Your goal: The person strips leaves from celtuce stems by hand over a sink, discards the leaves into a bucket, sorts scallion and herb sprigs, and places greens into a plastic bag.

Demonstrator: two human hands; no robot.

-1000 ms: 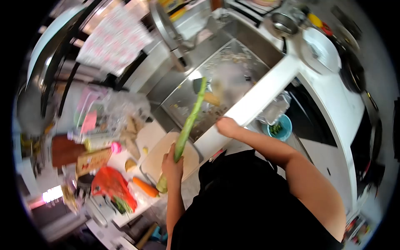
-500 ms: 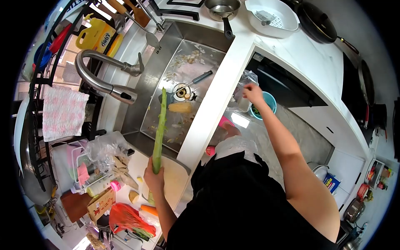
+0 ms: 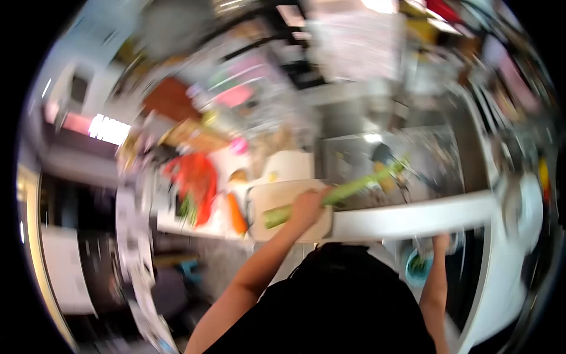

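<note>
My left hand (image 3: 308,207) is closed around a long, pale green peeled stem, probably celtuce (image 3: 362,186). The thick end lies over the cutting board (image 3: 259,197), and the thin end reaches out over the sink (image 3: 348,141). Beyond the counter's front edge, my right hand (image 3: 441,242) hangs low beside a clear plastic bag and above a blue bucket (image 3: 411,272) with green scraps inside. Motion blur smears its fingers, so its grip is unclear.
Left of the board lie an orange carrot (image 3: 236,213), a cut potato-like piece (image 3: 238,176) and a red plastic bag (image 3: 203,183) with greens. A pink-white towel (image 3: 356,44) hangs behind. A dark-headed utensil (image 3: 382,154) lies in the sink.
My view has swung left toward the cutting board and is blurred. The stem's thick end now lies over the board, still in my left hand. My right hand stays low near the bucket.
</note>
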